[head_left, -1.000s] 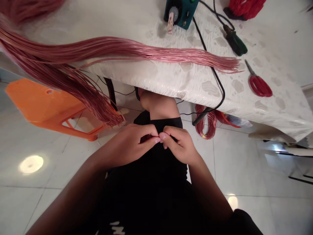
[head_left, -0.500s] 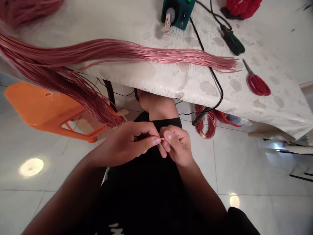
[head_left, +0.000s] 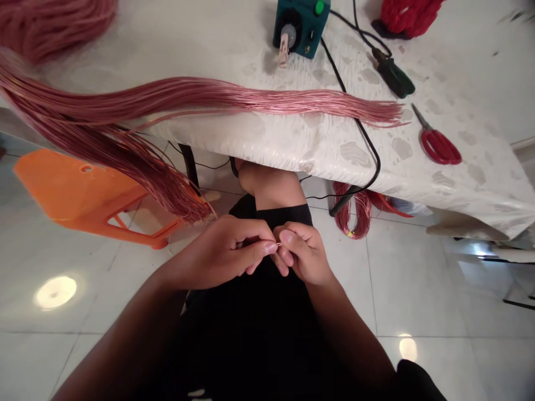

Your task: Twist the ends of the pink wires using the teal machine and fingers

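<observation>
Both hands meet above my lap in the head view, thumbs pressed against fingers. Between the fingertips a short bit of thin copper-coloured wire (head_left: pixel 280 244) shows. My left hand (head_left: pixel 234 248) pinches it from one side, and my right hand (head_left: pixel 305 250) pinches it from the other. Most of the wire is hidden in the fingers. A long bundle of pinkish copper wires (head_left: pixel 200 103) lies along the table's near edge. Part of that bundle hangs off the edge, its loose ends (head_left: pixel 188 206) just beyond my left hand.
On the patterned tablecloth (head_left: pixel 267 133) are a teal device (head_left: pixel 301 28) with a green button, a green-handled tool (head_left: pixel 395 78), red-handled scissors (head_left: pixel 441 146) and a black cable (head_left: pixel 370 136). An orange stool (head_left: pixel 79 189) stands at left. A coiled wire bundle (head_left: pixel 359 214) hangs below the table edge.
The whole view has shifted slightly, so the table and hands sit a little lower in the picture. Both hands keep their pinch on the wire.
</observation>
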Demonstrator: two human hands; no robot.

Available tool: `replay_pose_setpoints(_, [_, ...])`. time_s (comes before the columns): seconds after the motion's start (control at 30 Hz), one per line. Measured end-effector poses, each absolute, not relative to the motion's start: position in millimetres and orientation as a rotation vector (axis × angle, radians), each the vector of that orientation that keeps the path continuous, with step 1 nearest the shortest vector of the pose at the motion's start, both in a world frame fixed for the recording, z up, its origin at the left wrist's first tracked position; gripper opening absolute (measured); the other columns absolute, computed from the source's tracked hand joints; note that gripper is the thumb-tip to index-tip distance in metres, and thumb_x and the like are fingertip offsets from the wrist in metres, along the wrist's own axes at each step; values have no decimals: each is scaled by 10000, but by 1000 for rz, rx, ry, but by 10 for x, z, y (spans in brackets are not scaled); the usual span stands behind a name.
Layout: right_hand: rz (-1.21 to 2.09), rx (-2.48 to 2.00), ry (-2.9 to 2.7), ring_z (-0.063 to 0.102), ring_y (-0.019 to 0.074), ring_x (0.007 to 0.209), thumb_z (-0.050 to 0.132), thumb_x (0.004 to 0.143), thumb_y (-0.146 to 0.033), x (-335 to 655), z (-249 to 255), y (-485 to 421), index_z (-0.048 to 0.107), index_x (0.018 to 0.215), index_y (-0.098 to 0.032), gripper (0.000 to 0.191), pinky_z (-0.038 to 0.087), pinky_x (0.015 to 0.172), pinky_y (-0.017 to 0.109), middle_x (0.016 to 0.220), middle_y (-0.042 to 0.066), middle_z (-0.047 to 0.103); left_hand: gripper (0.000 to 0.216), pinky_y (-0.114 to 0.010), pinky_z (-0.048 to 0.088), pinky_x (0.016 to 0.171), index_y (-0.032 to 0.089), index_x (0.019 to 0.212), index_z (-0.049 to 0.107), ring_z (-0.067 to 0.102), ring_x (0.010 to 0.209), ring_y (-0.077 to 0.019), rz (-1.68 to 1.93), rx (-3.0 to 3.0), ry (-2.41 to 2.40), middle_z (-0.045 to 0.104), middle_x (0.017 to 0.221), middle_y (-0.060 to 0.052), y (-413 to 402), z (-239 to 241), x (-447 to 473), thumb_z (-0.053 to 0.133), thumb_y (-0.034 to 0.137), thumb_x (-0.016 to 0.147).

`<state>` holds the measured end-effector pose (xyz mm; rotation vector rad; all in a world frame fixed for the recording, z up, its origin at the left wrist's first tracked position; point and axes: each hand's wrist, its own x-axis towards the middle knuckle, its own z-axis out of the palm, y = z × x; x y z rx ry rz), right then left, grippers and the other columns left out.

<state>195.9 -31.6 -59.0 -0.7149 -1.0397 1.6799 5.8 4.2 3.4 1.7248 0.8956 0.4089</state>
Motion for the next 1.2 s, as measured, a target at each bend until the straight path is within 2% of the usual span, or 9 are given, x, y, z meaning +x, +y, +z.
replay_pose_setpoints(0.17, [1557,-715,-921,457,72,403,551,1025,-378,1987,-585,-268,491,663,-198,409,364,455,235,551,-82,412,254,-184,409,516,184,779,659,541,470,-45,511,1749,924,595,539,87,25,0,15,541,245,996])
replay_pose_setpoints(0.3, [1490,-860,-1197,548,116,534,560,1024,-468,2038,-554,-306,610,768,-190,381,421,554,280,627,-36,539,256,-199,411,520,188,784,669,546,477,-53,484,1744,945,594,545,84,35,1,15,550,264,997])
replay_pose_setpoints(0.4, [1400,-938,-1392,538,121,593,628,1002,-438,2030,-496,-353,583,765,-199,340,423,594,282,649,-28,577,267,-202,411,519,193,763,657,560,497,-62,434,1727,939,604,556,81,42,10,44,544,261,996])
replay_pose_setpoints(0.57, [1259,-972,-1489,534,118,586,584,1033,-339,2022,-422,-373,590,772,-209,291,422,579,280,647,-29,575,267,-193,406,508,197,771,638,547,484,-60,415,1698,912,594,554,84,18,-23,43,531,270,1004])
replay_pose_setpoints(0.7, [1219,-968,-1385,530,113,559,579,1033,-313,2078,-441,-341,542,704,-211,347,416,577,286,622,-38,543,236,-180,393,496,200,818,653,528,471,-56,387,1688,880,586,546,88,-20,-59,26,522,264,1003])
replay_pose_setpoints(0.87, [1254,-1010,-1524,531,115,594,538,1050,-366,2114,-393,-314,574,757,-202,338,410,588,284,662,-26,554,250,-179,383,502,195,767,629,516,479,-53,384,1714,922,587,550,86,-38,-57,38,538,262,990])
replay_pose_setpoints(1.0, [1208,-1073,-1703,459,90,542,532,1052,-353,2075,-334,-352,522,676,-198,407,364,536,262,596,-43,505,298,-183,372,493,189,691,566,519,475,-54,388,1730,941,580,536,82,-42,-55,54,550,263,980])
replay_pose_setpoints(1.2, [1287,-1027,-1529,456,80,450,553,1048,-363,2057,-375,-409,554,658,-204,421,370,470,241,506,-60,495,256,-181,388,482,194,760,579,537,466,-61,373,1644,834,592,547,75,-47,-39,65,502,261,995])
